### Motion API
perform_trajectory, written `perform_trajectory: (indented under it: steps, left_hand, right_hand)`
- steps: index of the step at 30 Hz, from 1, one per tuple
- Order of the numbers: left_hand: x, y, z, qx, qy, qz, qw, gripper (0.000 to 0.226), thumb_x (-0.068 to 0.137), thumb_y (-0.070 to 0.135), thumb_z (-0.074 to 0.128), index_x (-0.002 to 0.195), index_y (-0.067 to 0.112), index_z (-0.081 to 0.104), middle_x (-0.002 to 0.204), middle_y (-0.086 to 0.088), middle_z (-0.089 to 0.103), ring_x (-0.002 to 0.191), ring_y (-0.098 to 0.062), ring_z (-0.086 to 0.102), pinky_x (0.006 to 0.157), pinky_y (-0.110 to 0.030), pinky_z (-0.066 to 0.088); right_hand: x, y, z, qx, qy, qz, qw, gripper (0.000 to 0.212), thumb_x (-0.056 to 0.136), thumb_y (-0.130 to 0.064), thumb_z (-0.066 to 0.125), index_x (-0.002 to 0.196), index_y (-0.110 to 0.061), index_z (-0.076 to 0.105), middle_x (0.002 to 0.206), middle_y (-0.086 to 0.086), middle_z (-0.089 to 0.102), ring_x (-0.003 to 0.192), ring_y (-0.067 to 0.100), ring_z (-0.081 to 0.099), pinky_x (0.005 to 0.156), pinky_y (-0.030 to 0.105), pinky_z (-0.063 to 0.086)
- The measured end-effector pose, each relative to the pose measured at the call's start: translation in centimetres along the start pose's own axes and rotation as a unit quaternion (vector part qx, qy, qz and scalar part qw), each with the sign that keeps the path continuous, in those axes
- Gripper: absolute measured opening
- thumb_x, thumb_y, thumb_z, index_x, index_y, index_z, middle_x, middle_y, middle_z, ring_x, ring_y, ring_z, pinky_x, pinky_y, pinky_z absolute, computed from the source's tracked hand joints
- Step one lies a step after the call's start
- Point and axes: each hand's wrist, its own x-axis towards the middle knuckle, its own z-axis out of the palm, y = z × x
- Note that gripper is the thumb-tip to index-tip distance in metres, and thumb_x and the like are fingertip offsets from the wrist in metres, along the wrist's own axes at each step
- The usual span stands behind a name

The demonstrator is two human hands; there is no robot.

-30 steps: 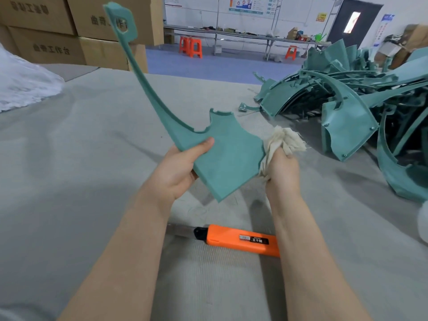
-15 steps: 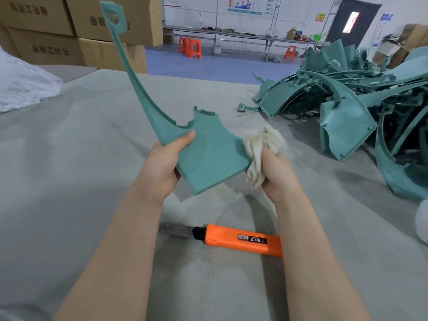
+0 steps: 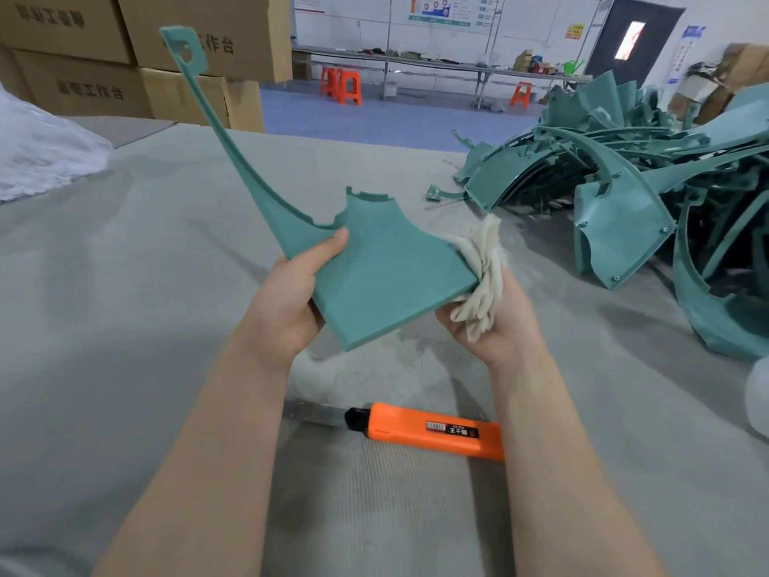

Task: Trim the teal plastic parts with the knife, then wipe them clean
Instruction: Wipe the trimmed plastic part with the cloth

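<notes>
Since half a second ago the teal part (image 3: 387, 276) has swung a little flatter, its broad face turned more upward and its right corner pushed further out toward 3 o'clock. The right hand (image 3: 503, 326) has rolled so that its palm side shows beneath that corner.

The person holds the part up off the grey covered table (image 3: 125, 326). Its long thin arm rises toward 11 o'clock and ends in a small loop. The left hand (image 3: 287, 310) grips the left edge of the broad section, thumb laid across the top face and fingers hidden underneath. The right hand is bunched around a cream rag (image 3: 482, 268), which is pressed against the part's right corner, with folds showing both above and below the edge.

At 6 o'clock from the hands, an orange knife (image 3: 432, 431) lies flat on the table between the forearms. Its blade is out and points toward 9 o'clock, and nobody is touching it.

At 2 to 3 o'clock, well apart from the hands, a tangled heap of teal parts (image 3: 616, 210) sits on the table. Stacked cardboard boxes (image 3: 83, 89) stand beyond the table at 10 to 11 o'clock, and something white and crumpled (image 3: 41, 152) lies on the table edge at 9 o'clock. At 12 o'clock, across a blue floor, there are orange stools (image 3: 341, 85) by a long bench (image 3: 437, 62).
</notes>
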Motion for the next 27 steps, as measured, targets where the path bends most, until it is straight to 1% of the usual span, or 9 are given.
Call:
perform_trajectory:
  steps: [2, 4, 6, 7, 11, 15, 20, 23, 27]
  left_hand:
    - [0.0, 0.1, -0.4, 0.018, 0.002, -0.012, 1.0, 0.036, 0.091, 0.017, 0.058, 0.125, 0.006, 0.062, 0.116, -0.011, 0.069, 0.1, -0.022, 0.069, 0.082, -0.033, 0.058]
    - [0.0, 0.2, -0.8, 0.049, -0.008, -0.029, 0.998, 0.043, 0.083, 0.019, 0.064, 0.123, 0.004, 0.063, 0.113, -0.013, 0.07, 0.093, -0.022, 0.071, 0.078, -0.033, 0.059]
    - [-0.1, 0.4, -1.3, 0.076, -0.023, -0.049, 0.996, 0.055, 0.071, 0.023, 0.07, 0.121, 0.001, 0.063, 0.112, -0.015, 0.07, 0.093, -0.025, 0.071, 0.075, -0.035, 0.06]
    - [-0.1, 0.5, -1.5, 0.084, -0.025, -0.055, 0.995, 0.058, 0.067, 0.024, 0.071, 0.12, 0.001, 0.064, 0.111, -0.015, 0.071, 0.093, -0.026, 0.071, 0.075, -0.035, 0.06]
    - [0.0, 0.5, -1.8, 0.06, -0.038, -0.089, 0.993, 0.049, 0.067, 0.025, 0.069, 0.112, 0.004, 0.068, 0.105, -0.013, 0.073, 0.087, -0.024, 0.072, 0.069, -0.033, 0.06]
    - [0.1, 0.6, -1.8, 0.037, -0.077, -0.09, 0.992, 0.037, 0.07, 0.028, 0.066, 0.101, 0.009, 0.074, 0.103, -0.01, 0.074, 0.087, -0.022, 0.073, 0.069, -0.032, 0.06]
    - [-0.4, 0.3, -1.1, 0.045, -0.11, -0.105, 0.987, 0.042, 0.066, 0.027, 0.075, 0.103, 0.008, 0.074, 0.105, -0.011, 0.073, 0.089, -0.023, 0.072, 0.071, -0.033, 0.059]
    - [-0.2, 0.4, -1.1, 0.05, -0.083, -0.089, 0.991, 0.048, 0.066, 0.027, 0.073, 0.109, 0.006, 0.07, 0.107, -0.012, 0.072, 0.09, -0.023, 0.072, 0.073, -0.033, 0.059]
    - [-0.2, 0.3, -1.4, 0.091, -0.08, -0.098, 0.988, 0.048, 0.067, 0.023, 0.071, 0.11, 0.003, 0.069, 0.105, -0.014, 0.072, 0.085, -0.024, 0.072, 0.068, -0.032, 0.059]
  right_hand:
    - [0.0, 0.1, -0.9, -0.076, -0.05, -0.01, 0.996, 0.039, 0.103, -0.02, 0.035, 0.086, -0.004, 0.066, 0.068, 0.011, 0.071, 0.057, 0.016, 0.067, 0.065, 0.026, 0.056]
    - [-0.5, -0.4, -1.7, -0.114, -0.063, 0.072, 0.989, 0.03, 0.093, -0.007, 0.048, 0.087, 0.015, 0.067, 0.079, 0.029, 0.07, 0.064, 0.023, 0.067, 0.074, 0.03, 0.057]
    - [-1.4, -0.6, -0.8, -0.14, -0.163, 0.032, 0.976, 0.02, 0.072, -0.014, 0.066, 0.06, 0.001, 0.073, 0.06, 0.014, 0.069, 0.048, 0.014, 0.065, 0.052, 0.021, 0.055]
    - [-1.1, -0.8, -0.4, -0.161, -0.146, -0.007, 0.976, 0.026, 0.074, -0.018, 0.065, 0.052, -0.009, 0.073, 0.055, 0.004, 0.068, 0.045, 0.009, 0.064, 0.043, 0.019, 0.051]
    - [-0.8, -0.2, -0.1, -0.144, -0.144, -0.048, 0.978, 0.044, 0.094, -0.019, 0.055, 0.055, -0.021, 0.076, 0.063, 0.0, 0.07, 0.053, 0.01, 0.066, 0.049, 0.021, 0.053]
    - [-0.8, 0.4, 1.8, 0.014, -0.115, -0.02, 0.993, 0.02, 0.079, -0.026, 0.062, 0.067, -0.011, 0.068, 0.062, 0.004, 0.065, 0.05, 0.014, 0.063, 0.045, 0.021, 0.05]
    - [-1.1, 0.5, 2.7, 0.199, -0.192, -0.027, 0.961, 0.034, 0.077, -0.032, 0.052, 0.06, -0.013, 0.075, 0.067, 0.006, 0.071, 0.058, 0.018, 0.07, 0.05, 0.027, 0.056]
    - [-1.1, -0.2, 1.9, 0.086, -0.174, -0.032, 0.98, 0.022, 0.073, -0.028, 0.059, 0.06, -0.016, 0.073, 0.068, 0.003, 0.068, 0.057, 0.014, 0.066, 0.055, 0.025, 0.053]
    - [-0.7, -0.7, 0.5, -0.115, -0.135, -0.02, 0.984, 0.019, 0.097, -0.01, 0.05, 0.084, -0.009, 0.063, 0.07, 0.006, 0.066, 0.056, 0.012, 0.064, 0.051, 0.022, 0.05]
